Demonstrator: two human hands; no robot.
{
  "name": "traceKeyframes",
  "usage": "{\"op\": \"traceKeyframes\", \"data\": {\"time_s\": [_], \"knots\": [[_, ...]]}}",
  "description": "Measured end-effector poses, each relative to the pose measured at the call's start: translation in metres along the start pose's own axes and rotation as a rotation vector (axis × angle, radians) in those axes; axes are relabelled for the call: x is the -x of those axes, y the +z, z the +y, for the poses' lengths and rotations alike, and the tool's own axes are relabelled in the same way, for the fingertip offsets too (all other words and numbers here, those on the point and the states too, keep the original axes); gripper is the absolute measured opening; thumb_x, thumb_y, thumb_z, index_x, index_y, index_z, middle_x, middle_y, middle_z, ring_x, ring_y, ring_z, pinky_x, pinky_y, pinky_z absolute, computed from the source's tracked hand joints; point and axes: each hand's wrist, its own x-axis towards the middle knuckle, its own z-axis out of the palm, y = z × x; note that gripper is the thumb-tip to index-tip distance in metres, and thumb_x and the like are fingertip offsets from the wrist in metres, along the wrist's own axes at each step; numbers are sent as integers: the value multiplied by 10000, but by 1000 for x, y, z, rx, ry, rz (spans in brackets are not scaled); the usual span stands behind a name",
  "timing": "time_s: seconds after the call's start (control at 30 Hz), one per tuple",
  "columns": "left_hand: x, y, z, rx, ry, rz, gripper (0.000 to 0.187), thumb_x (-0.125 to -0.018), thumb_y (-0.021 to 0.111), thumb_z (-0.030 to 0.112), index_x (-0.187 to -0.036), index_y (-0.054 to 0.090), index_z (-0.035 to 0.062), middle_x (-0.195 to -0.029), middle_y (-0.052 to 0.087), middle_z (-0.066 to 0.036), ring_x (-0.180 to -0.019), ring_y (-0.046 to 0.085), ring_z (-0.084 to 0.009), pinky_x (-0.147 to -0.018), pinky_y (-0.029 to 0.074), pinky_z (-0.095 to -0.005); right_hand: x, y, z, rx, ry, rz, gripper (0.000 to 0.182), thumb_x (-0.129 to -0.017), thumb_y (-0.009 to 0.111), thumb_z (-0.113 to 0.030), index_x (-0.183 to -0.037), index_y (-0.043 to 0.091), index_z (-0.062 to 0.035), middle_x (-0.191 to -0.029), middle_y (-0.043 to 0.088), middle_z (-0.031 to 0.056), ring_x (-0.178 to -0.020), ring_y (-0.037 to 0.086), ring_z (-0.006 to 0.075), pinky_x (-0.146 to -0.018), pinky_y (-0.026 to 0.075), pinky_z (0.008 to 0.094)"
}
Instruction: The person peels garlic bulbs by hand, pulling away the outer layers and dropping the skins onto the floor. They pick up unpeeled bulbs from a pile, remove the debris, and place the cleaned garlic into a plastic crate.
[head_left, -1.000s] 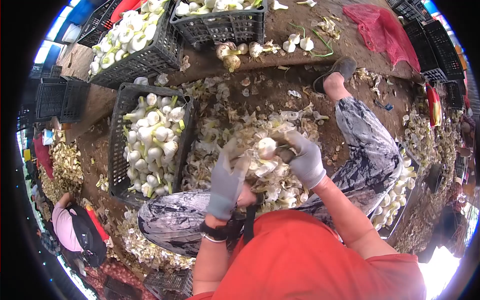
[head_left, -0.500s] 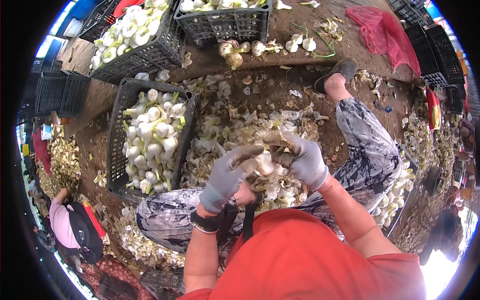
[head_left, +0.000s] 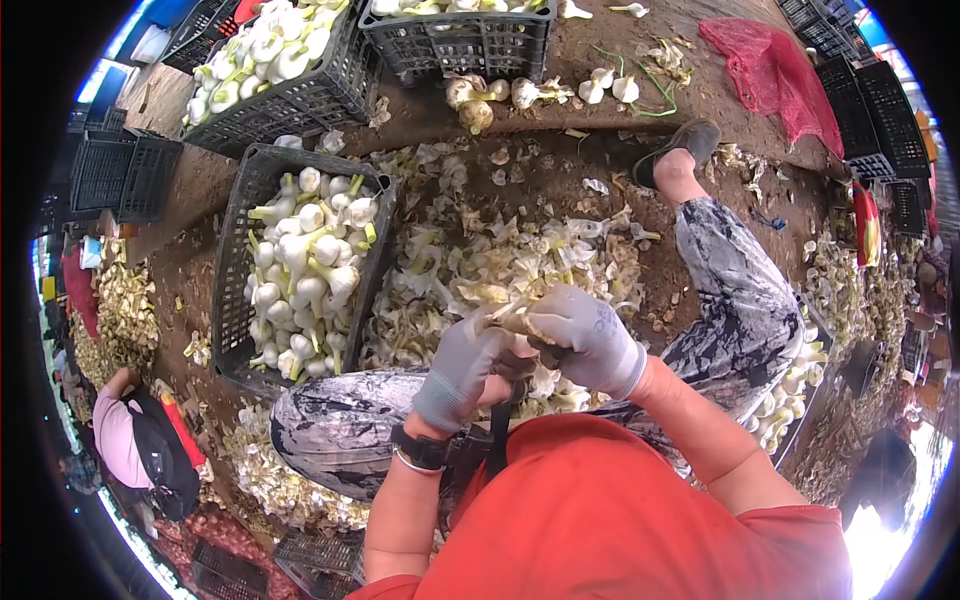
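My left hand (head_left: pixel 466 362) and my right hand (head_left: pixel 588 340), both in grey-white gloves, meet in front of my lap. Their fingers are closed together around a garlic bulb (head_left: pixel 513 319), mostly hidden by the gloves, with papery husk showing at the fingertips. Beneath the hands spreads a pile of peeled garlic skins (head_left: pixel 540 250). Left of them, a black plastic crate (head_left: pixel 232 300) holds many cleaned white garlic bulbs (head_left: pixel 310 255) with short stems.
Two more garlic-filled crates, a left one (head_left: pixel 290 112) and a right one (head_left: pixel 460 50), stand ahead. Loose unpeeled bulbs (head_left: pixel 475 115) lie nearby. A red mesh bag (head_left: pixel 775 85) is at upper right. Another person (head_left: pixel 130 440) sits at far left. Garlic (head_left: pixel 790 400) lies beyond my right knee.
My hands have come closer together, and the right hand has turned over the garlic. The white bulb seen between them earlier is now largely covered.
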Motion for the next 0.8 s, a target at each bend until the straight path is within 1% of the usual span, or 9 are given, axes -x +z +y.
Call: {"op": "traceKeyframes", "data": {"time_s": [0.07, 0.1, 0.17, 0.2, 0.3, 0.47, 0.6, 0.7, 0.8], "knots": [[-4, -13, -6, -951, 753, -92, 306, -957, 501, 173, -1187, 553, -23, -975, 655, -77, -917, 659, -159, -767, 539, -288, 5, 5, 5, 51, -49, 36, 463, -643, 670, 36, -1091, 637, -78, -867, 604, 116, -831, 574, 336, -750, 460, 413], [-2, -11, -9, -950, 751, -91, 306, -957, 501, 173, -1187, 553, -23, -975, 655, -77, -917, 659, -159, -767, 539, -288, 5, 4, 4, 49, -48, 35, 463, -643, 670, 36, -1091, 637, -78, -867, 604, 116, -831, 574, 336, -750, 460, 413], [3, 0, -13, -42, 224, 8, 316, -944, 560, 177, -1181, 567, -32, -1084, 649, -85, -981, 639, -162, -828, 526, -293, 3, -1, -1, -69, 46, 140, 453, -679, 662, 64, -1107, 649, -86, -881, 609, 115, -817, 589, 331, -754, 479, 389], [5, 4, -4, -42, 225, 7, 316, -944, 560, 177, -1181, 567, -32, -1084, 649, -85, -981, 639, -162, -828, 526, -293, 5, -1, 0, -67, 46, 141, 453, -679, 662, 64, -1107, 649, -86, -881, 609, 115, -817, 589, 331, -754, 479, 389], [13, 12, 17, 21, 210, 72, 316, -928, 613, 155, -1167, 582, -50, -1167, 625, -96, -994, 623, -146, -854, 513, -283, 8, 1, -2, -452, 496, 199, 352, -824, 665, 48, -1169, 635, -13, -971, 649, 24, -841, 602, 92, -764, 500, 247], [14, 5, 3, -280, 310, 138, 245, -927, 629, 135, -1118, 622, -19, -1032, 671, -69, -1001, 591, -105, -825, 483, -257, 9, 10, 18, -932, 698, 328, 355, -823, 635, 49, -1176, 603, 58, -863, 645, 53, -785, 606, 107, -739, 504, 243], [30, 9, 3, -337, 107, 135, 184, -897, 666, 170, -1000, 662, 18, -943, 690, -74, -924, 624, -163, -779, 482, -280, 20, 15, 51, -1339, 799, 609, 256, -882, 554, 0, -1136, 588, -1, -948, 648, 86, -852, 673, 214, -783, 597, 388], [22, -11, -26, -1205, 465, 172, 184, -826, 704, 223, -885, 671, 52, -897, 661, -111, -795, 597, -324, -705, 492, -356, 29, 12, 64, -1451, 859, 608, 268, -897, 567, -40, -1164, 563, -10, -1065, 643, 133, -915, 667, 246, -778, 592, 381], [21, -16, -30, -1043, 266, 298, 239, -815, 722, 250, -965, 682, 68, -919, 669, -103, -856, 623, -275, -743, 499, -344, 28, 19, 59, -1585, 811, 575, 278, -904, 558, -57, -1178, 551, -9, -1099, 638, 150, -940, 667, 275, -810, 587, 401]]}}
